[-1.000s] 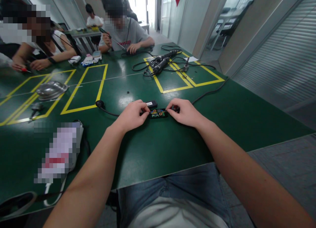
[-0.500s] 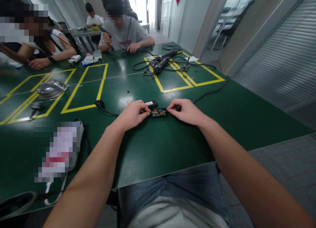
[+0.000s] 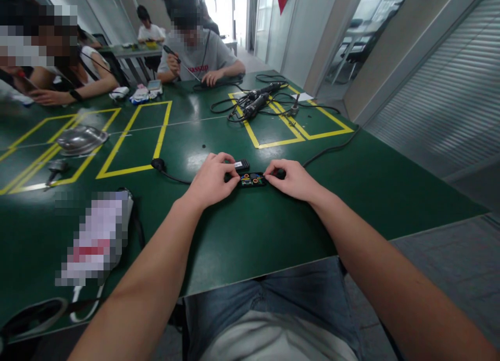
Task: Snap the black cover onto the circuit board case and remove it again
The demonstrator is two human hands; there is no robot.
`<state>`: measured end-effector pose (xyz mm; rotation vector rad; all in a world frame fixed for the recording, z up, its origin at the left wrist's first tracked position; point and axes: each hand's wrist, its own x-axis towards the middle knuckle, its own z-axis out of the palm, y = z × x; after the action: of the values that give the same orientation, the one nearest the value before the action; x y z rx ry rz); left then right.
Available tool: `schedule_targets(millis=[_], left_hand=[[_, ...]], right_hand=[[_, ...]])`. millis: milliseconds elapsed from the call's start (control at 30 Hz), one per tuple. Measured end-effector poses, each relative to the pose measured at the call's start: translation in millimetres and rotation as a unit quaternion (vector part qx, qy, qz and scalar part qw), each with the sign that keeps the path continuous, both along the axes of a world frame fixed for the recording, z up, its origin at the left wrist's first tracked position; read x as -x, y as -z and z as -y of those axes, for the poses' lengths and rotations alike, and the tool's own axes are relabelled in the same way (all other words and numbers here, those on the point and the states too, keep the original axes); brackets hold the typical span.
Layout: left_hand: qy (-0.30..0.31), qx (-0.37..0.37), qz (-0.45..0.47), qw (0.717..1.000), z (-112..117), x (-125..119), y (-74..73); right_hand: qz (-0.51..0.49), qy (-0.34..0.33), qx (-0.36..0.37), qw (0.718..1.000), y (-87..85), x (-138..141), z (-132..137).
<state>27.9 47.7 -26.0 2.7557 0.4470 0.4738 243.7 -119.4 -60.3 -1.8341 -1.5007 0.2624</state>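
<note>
In front of me on the green table lies an opened black adapter case (image 3: 252,180), a circuit board with round coils and small coloured parts showing inside. My left hand (image 3: 214,178) is closed at the case's left end, thumb and forefinger on its edge. At the opposite end, my right hand (image 3: 288,176) pinches the case's right edge, where a black cable comes in. Just behind the case sits a black ribbed cover (image 3: 242,165) with a white label. A plug (image 3: 158,164) on a black cord lies left of my left hand, the cord running under it.
Black electric screwdrivers (image 3: 255,104) with tangled cords lie at the back right. A plastic-wrapped item (image 3: 83,139) and a small tool (image 3: 57,168) are on the left. A blurred-out pouch (image 3: 96,236) lies nearer. Across the table, a co-worker holds a screwdriver (image 3: 172,53).
My left fingers have lifted and spread slightly above the case's left end, while the thumb stays by its edge. My right hand has hardly moved. The case stays in place.
</note>
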Motion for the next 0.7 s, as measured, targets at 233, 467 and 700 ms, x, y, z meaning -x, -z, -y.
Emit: schedule_targets(millis=[233,467,700], left_hand=[[-0.107,0.06,0.037,0.992,-10.1,-6.3,18.1],[-0.131,0.087,0.038,0.987,-11.9,-1.0,9.9],[-0.003,0.112,0.017,0.994,3.2,-0.5,-4.2]], right_hand=[[0.022,0.02,-0.008,1.0,0.0,7.7,-2.5],[0.02,0.03,-0.017,0.999,3.3,8.0,-3.9],[-0.008,0.054,-0.02,0.998,2.9,7.8,-7.3]])
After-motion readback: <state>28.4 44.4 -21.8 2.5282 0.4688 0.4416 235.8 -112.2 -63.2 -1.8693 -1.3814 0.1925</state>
